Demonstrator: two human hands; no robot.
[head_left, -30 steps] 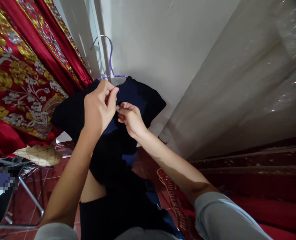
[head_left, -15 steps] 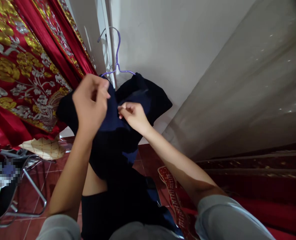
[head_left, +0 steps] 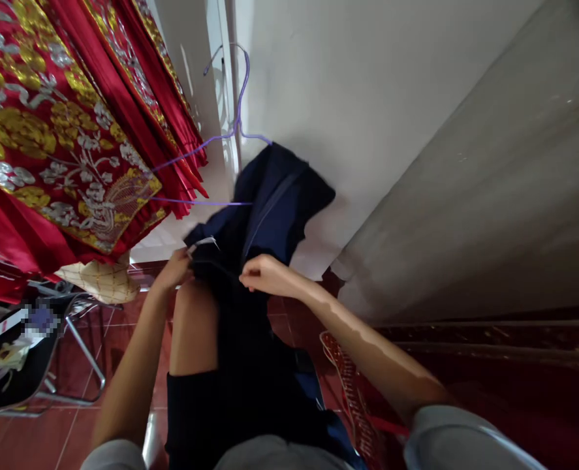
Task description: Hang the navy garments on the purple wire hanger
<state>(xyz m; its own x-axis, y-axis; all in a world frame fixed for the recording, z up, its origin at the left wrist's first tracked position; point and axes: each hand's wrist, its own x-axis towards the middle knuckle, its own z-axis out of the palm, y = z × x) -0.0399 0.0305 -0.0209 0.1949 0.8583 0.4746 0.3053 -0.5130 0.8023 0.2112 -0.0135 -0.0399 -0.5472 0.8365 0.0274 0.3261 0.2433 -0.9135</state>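
One dark garment (head_left: 283, 215) in both hands (head_left: 267, 275), half on purple hanger (head_left: 239, 123).

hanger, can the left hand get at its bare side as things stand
Probably yes: the hanger is bare above the left hand, nothing visible between, though that hand seems to hold the garment.

No readable text, labels, brands, numbers or signs.

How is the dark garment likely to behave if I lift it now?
The dark garment is probably floppy: its side off the purple hanger sags in folds. It seems fairly light, with thin-looking cloth on slim wire. It may slip off readily, since just one shoulder hangs there.
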